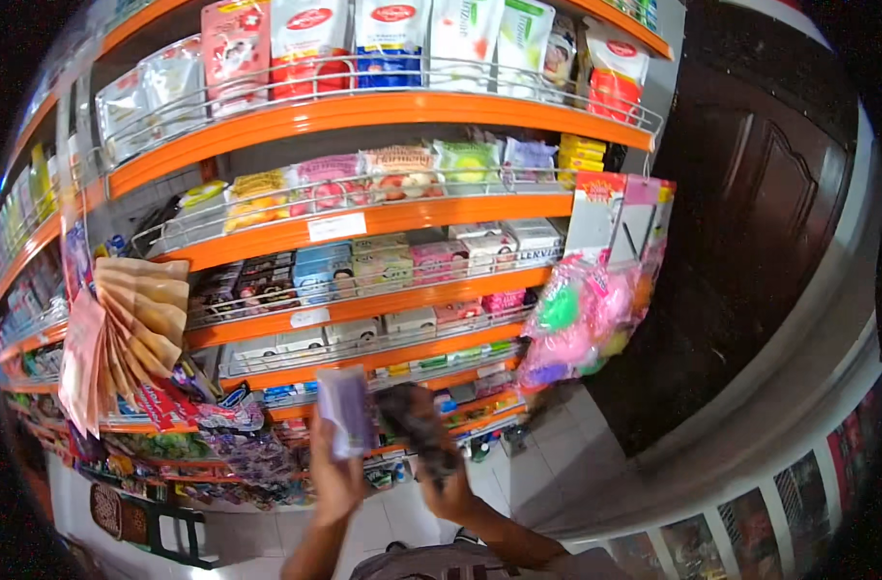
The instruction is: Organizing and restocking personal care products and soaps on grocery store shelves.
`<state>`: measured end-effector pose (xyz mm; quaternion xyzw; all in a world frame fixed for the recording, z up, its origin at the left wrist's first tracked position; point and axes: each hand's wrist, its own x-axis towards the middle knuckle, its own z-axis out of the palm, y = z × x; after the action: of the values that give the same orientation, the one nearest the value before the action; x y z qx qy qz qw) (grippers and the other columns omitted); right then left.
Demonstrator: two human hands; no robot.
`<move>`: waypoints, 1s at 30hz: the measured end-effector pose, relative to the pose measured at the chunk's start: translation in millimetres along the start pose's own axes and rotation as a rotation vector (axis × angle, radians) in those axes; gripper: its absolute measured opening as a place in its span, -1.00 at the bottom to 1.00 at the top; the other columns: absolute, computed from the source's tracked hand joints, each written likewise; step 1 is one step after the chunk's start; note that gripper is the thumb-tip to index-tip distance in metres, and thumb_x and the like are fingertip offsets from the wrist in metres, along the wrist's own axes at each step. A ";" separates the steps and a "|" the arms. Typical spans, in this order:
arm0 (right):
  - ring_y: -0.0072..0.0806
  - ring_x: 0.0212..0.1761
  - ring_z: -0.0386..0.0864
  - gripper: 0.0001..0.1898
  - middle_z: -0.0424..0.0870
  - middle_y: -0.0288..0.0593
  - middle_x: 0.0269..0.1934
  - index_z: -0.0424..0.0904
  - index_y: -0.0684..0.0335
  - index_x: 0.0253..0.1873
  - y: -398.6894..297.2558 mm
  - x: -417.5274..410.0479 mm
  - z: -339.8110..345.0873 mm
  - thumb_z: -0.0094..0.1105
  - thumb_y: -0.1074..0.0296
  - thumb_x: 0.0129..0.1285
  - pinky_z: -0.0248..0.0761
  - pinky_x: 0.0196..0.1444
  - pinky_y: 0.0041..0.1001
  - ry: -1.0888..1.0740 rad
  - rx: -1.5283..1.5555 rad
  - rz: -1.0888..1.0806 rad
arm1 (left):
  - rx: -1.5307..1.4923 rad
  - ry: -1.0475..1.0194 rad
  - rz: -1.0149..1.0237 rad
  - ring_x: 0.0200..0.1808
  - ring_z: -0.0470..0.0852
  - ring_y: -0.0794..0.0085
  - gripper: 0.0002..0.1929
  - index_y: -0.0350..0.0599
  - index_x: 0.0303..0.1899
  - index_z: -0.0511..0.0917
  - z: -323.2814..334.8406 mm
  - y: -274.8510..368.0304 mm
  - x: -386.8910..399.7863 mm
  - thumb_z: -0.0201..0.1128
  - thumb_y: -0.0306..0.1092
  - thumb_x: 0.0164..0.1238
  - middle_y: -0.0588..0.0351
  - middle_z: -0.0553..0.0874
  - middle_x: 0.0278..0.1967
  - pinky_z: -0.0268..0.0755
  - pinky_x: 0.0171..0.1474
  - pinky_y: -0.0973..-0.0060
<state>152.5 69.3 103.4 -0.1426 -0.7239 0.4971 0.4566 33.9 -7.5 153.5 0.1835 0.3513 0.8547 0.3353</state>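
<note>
My left hand (333, 478) grips a purple-and-white soap pack (345, 413), held upright before the lower shelves. Beside it, my right hand (448, 489) holds a dark, blurred item (415, 428); motion smears it too much to name its kind. The two held things are close together but apart. In front of them rises an orange-edged store shelf (426, 217). Boxed soaps (325, 272) stand in rows on its middle tiers, and fruit-pictured soap packs (328, 185) line the tier above.
Refill pouches (390, 43) stand behind a wire rail on top. Bagged bath puffs (578, 312) hang at the shelf's right end, folded paper packets (136, 326) at left. A dark wooden door (745, 188) is at right. A dark stool (151, 522) stands on the tiled floor (383, 522).
</note>
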 end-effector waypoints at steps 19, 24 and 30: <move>0.00 0.42 -0.19 -0.30 -0.08 0.13 0.36 0.01 0.36 0.33 -18.5 -18.2 -28.8 0.04 0.44 0.05 -0.25 0.35 -0.12 -0.087 -0.375 -0.037 | 0.025 -0.121 -0.368 0.07 0.38 0.46 -0.48 -0.12 0.31 0.03 8.4 -89.4 -20.5 -0.13 -0.14 0.42 0.14 0.38 0.08 0.22 0.15 0.53; -0.02 0.41 -0.15 -0.36 -0.05 0.14 0.35 0.03 0.40 0.30 3.5 -21.5 -48.5 0.03 0.50 0.10 -0.23 0.36 -0.19 -0.075 -0.282 0.073 | 0.297 -0.115 -0.351 0.19 0.26 0.45 -0.43 -0.17 0.33 -0.06 26.3 -83.1 -24.5 -0.02 -0.37 0.37 0.08 0.28 0.20 0.14 0.19 0.54; -0.05 0.42 -0.17 -0.40 -0.06 0.18 0.35 0.00 0.45 0.30 -20.0 -17.3 -42.1 -0.05 0.48 0.16 -0.22 0.36 -0.28 -0.010 -0.128 0.097 | 0.204 -0.207 -0.219 0.16 0.34 0.37 -0.43 -0.05 0.33 -0.03 9.7 -100.3 -24.7 -0.02 -0.25 0.38 0.04 0.34 0.16 0.24 0.16 0.42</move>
<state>200.6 73.3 115.1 -0.2040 -0.7487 0.4721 0.4182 101.3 32.8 85.7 0.2641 0.4177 0.7495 0.4405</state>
